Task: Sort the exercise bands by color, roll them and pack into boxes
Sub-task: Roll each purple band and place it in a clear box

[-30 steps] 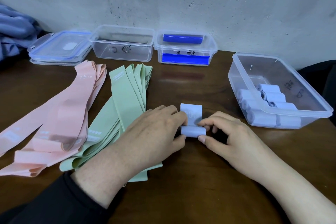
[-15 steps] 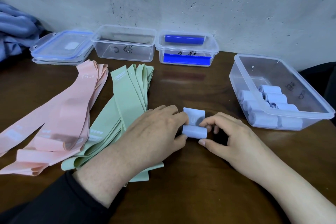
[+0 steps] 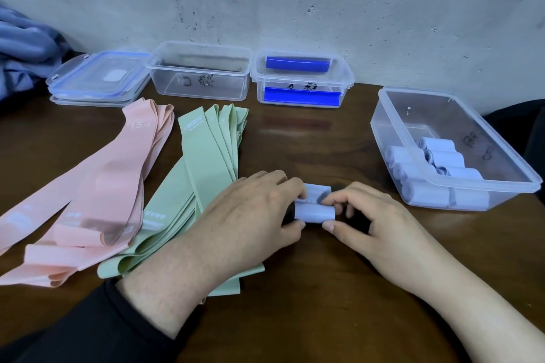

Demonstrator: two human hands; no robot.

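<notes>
A pale blue exercise band [image 3: 314, 209] lies on the dark wooden table, mostly rolled, with a short flat end still sticking out behind the roll. My left hand [image 3: 253, 215] pinches its left end and my right hand [image 3: 374, 224] pinches its right end. A clear box [image 3: 392, 115] at the right holds several rolled pale blue bands [image 3: 424, 186]. Flat green bands [image 3: 203, 174] lie fanned out under my left wrist. Flat pink bands [image 3: 88, 188] lie further left.
Against the wall stand an empty clear box [image 3: 200, 88] with writing on its side, a lidded box [image 3: 300, 79] with blue clips, and stacked lids [image 3: 97, 79]. Blue cloth [image 3: 20, 50] is bunched at the far left.
The flat end of the pale blue band has grown shorter as the roll has taken more of it in. Both hands stay at the roll's ends.
</notes>
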